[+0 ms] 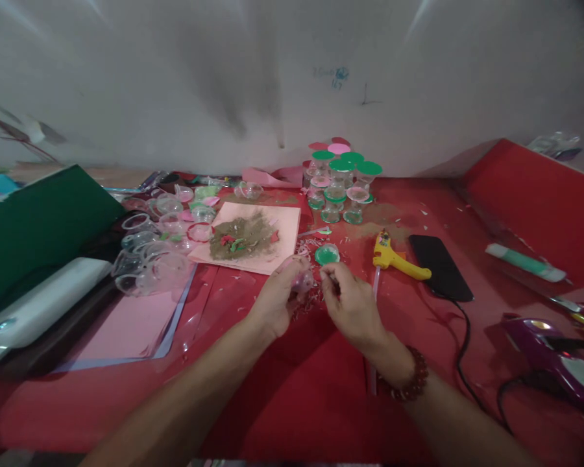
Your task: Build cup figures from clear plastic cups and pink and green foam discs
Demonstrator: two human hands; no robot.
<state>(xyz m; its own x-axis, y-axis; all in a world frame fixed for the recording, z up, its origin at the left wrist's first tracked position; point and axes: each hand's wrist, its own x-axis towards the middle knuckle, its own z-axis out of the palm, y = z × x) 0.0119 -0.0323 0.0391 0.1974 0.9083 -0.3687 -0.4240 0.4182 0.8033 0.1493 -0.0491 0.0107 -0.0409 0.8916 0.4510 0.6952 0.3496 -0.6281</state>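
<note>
My left hand [275, 299] is closed around a small clear, pinkish plastic cup [304, 281], partly hidden by the fingers. Just to its right, my right hand [354, 310] has its thumb and fingers pinched together; whatever they hold is too small to make out. Beyond the right fingertips lies a round clear piece with a green disc [327, 255] in it. Brown sand and red and green scraps [238, 241] lie on a pale pink paper stack [257, 264]. Thin pale shreds are scattered around the hands on the red tabletop [292, 402].
At the back, hourglass-like stacked cups [335, 188] carry green and pink discs. Many loose clear cups [150, 259] crowd the left. Rightward are a yellow glue gun [392, 256], a black phone [440, 267] with a cable, a green-white tube [525, 262] and a purple device [555, 363].
</note>
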